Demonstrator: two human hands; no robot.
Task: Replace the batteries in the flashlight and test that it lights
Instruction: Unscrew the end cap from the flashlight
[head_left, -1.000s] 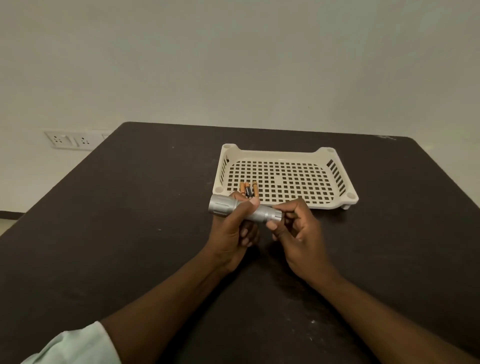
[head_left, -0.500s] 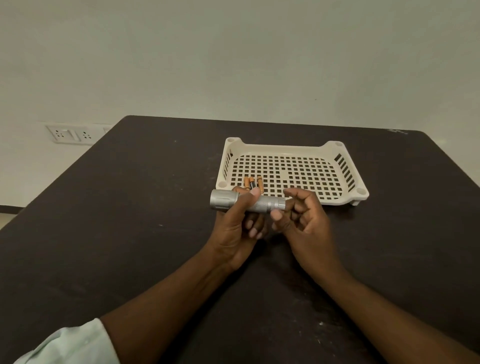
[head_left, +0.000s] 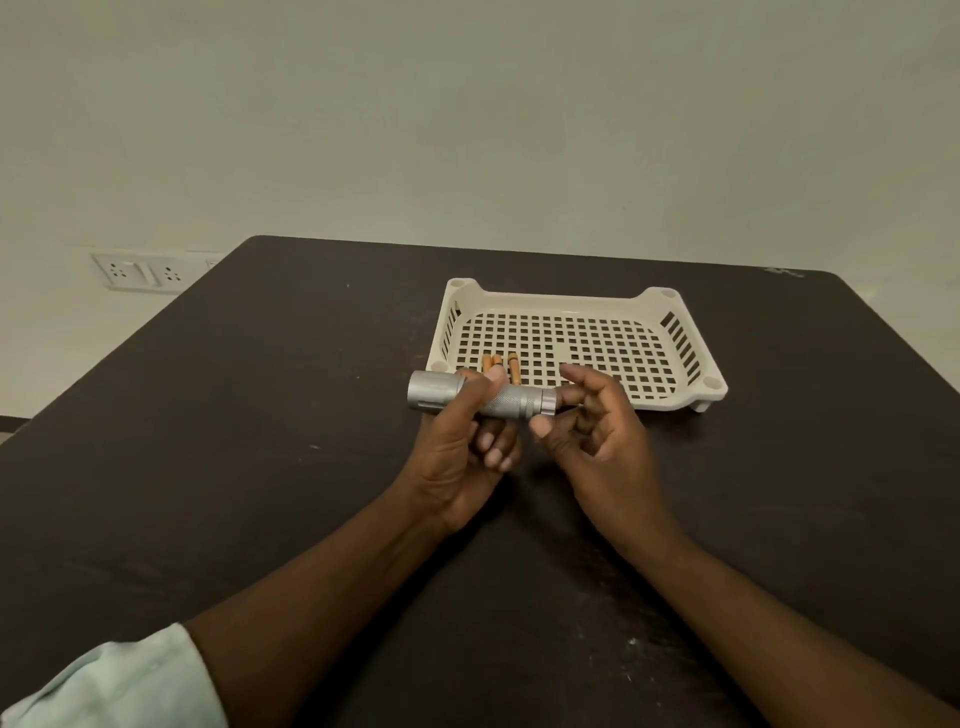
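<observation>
A silver flashlight (head_left: 511, 404) lies level above the table, head pointing left. My left hand (head_left: 460, 441) is wrapped around its body, thumb on top. My right hand (head_left: 597, 431) is at the tail cap (head_left: 548, 401): its fingers are spread, the index fingertip touches the cap's end and the thumb sits just below the cap, off it. Three orange-tipped batteries (head_left: 498, 362) lie in the near left corner of the cream tray (head_left: 561, 300), their lower parts hidden behind the flashlight and my left thumb.
The dark table (head_left: 260, 415) runs to a pale wall at the back. A wall socket plate (head_left: 137, 270) sits off the table's far left edge. The perforated tray stands just behind my hands.
My right hand's pinch on the tail cap has loosened and its fingers have spread. The flashlight has levelled out in my left hand. The view has shifted a little.
</observation>
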